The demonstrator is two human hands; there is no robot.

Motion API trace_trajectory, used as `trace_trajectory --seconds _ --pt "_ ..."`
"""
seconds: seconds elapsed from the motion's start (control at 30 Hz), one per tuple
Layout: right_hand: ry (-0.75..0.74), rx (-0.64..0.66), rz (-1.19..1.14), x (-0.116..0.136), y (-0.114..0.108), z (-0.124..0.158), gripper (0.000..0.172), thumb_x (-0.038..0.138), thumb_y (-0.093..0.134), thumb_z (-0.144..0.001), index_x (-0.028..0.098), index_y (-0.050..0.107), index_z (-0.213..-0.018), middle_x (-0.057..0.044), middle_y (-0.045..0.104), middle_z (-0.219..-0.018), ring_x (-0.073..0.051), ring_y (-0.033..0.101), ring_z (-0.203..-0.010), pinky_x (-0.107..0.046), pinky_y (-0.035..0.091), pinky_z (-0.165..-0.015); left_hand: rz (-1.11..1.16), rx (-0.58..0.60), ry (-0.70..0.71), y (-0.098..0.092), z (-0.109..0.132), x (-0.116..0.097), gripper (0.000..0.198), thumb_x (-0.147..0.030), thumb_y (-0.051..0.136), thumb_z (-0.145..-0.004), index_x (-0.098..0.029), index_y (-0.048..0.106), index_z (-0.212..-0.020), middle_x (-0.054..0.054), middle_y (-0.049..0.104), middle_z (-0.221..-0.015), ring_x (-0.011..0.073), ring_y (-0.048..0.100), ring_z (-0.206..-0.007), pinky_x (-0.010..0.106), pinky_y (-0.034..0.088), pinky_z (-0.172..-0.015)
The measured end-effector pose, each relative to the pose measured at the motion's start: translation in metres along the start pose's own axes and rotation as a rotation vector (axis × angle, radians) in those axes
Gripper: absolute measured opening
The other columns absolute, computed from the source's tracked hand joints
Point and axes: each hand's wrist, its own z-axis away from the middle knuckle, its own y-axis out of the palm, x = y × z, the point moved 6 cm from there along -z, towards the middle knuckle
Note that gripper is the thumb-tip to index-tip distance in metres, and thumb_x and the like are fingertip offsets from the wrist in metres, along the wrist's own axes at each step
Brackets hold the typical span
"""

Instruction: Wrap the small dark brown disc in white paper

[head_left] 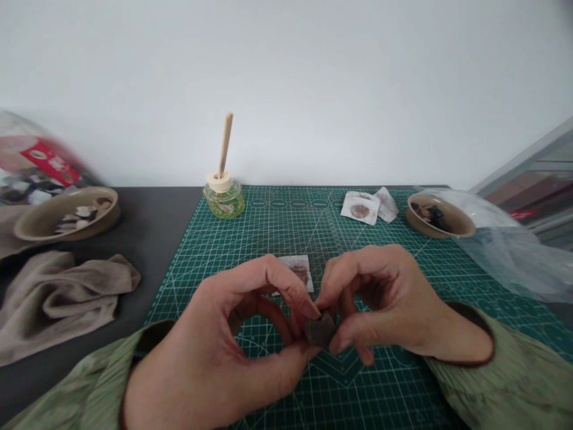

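Observation:
Between my hands, near the lower middle of the view, is a small dark brown piece (320,330). My left hand (244,340) pinches it from the left between thumb and fingers. From the right, the thumb and index finger of my right hand (380,301) close on the same piece, with the other fingers curled behind. Just beyond the fingertips a white square (301,261) with a brown stain lies on the green cutting mat (286,233), partly hidden by my left hand.
Stained white squares (360,207) lie at the mat's back right, beside a bowl of dark pieces (463,226) and clear plastic (514,257). A glass diffuser (225,200) stands back left. Further left are a bowl of mixed pieces (40,224), a brown cloth (67,298) and a plastic bag (45,158).

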Motion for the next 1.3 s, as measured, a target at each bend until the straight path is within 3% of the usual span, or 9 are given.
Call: trace_trajectory --seconds 0.1,0.2,0.4,0.53,0.67,1.13,1.3 --pt "-0.066 0.016 0.006 0.005 0.001 -0.002 0.033 0.034 0.12 -0.092 0.018 0.101 -0.113 -0.005 0.091 -0.077 -0.012 0.08 -0.052 -0.017 0.056 -0.052 -0.006 -0.002 0.004 -0.001 -0.001 0.0 0.03 0.004 0.093 -0.087 -0.024 0.088 -0.097 -0.004 0.09 -0.09 0.0104 0.088 -0.076 0.009 0.07 -0.075" --pt "-0.221 -0.021 0.069 0.017 0.002 -0.002 0.026 0.021 0.114 -0.097 0.021 0.1 -0.119 -0.002 0.09 -0.081 -0.01 0.074 -0.052 -0.016 0.054 -0.051 -0.024 -0.01 0.019 -0.003 -0.002 0.0 0.028 0.002 0.094 -0.088 -0.023 0.087 -0.097 -0.002 0.091 -0.092 0.0129 0.089 -0.076 0.014 0.074 -0.076" --pt "-0.528 -0.268 0.347 0.041 0.002 0.013 0.01 0.032 0.096 -0.112 0.022 0.097 -0.113 -0.003 0.083 -0.077 -0.013 0.069 -0.055 -0.023 0.055 -0.052 -0.07 -0.029 0.05 -0.008 -0.004 0.003 0.026 0.0 0.094 -0.091 -0.024 0.088 -0.099 -0.005 0.091 -0.093 0.0101 0.086 -0.077 0.012 0.072 -0.079" --pt "-0.538 -0.229 0.556 0.041 0.006 0.012 0.0 0.022 0.091 -0.111 0.022 0.091 -0.111 0.0 0.084 -0.079 -0.012 0.07 -0.055 -0.022 0.057 -0.052 -0.067 -0.023 0.068 -0.009 -0.007 0.003 0.028 0.003 0.095 -0.09 -0.023 0.088 -0.099 -0.003 0.091 -0.092 0.0114 0.087 -0.077 0.015 0.073 -0.079" --pt "-0.535 -0.116 0.665 0.039 0.011 0.007 0.021 0.014 0.089 -0.103 0.022 0.084 -0.122 0.003 0.087 -0.085 -0.01 0.073 -0.056 -0.018 0.061 -0.054 -0.071 -0.023 0.079 -0.011 -0.008 0.004 0.029 0.002 0.096 -0.09 -0.024 0.089 -0.1 -0.005 0.091 -0.094 0.0099 0.086 -0.078 0.013 0.073 -0.081" --pt "-0.504 -0.08 0.751 0.035 0.012 0.004 0.013 0.017 0.095 -0.105 0.02 0.082 -0.105 0.004 0.082 -0.078 -0.007 0.07 -0.058 -0.013 0.058 -0.059 -0.101 -0.015 0.112 -0.016 -0.009 0.007 0.029 0.002 0.1 -0.093 -0.024 0.092 -0.105 -0.001 0.093 -0.099 0.0127 0.088 -0.083 0.016 0.075 -0.082" --pt "-0.504 -0.08 0.74 0.036 0.011 0.003 0.012 0.017 0.095 -0.106 0.019 0.083 -0.103 0.004 0.08 -0.076 -0.006 0.069 -0.057 -0.013 0.057 -0.058 -0.108 -0.016 0.116 -0.016 -0.009 0.007 0.031 0.001 0.099 -0.094 -0.026 0.095 -0.107 -0.003 0.094 -0.1 0.0101 0.087 -0.083 0.013 0.073 -0.084"
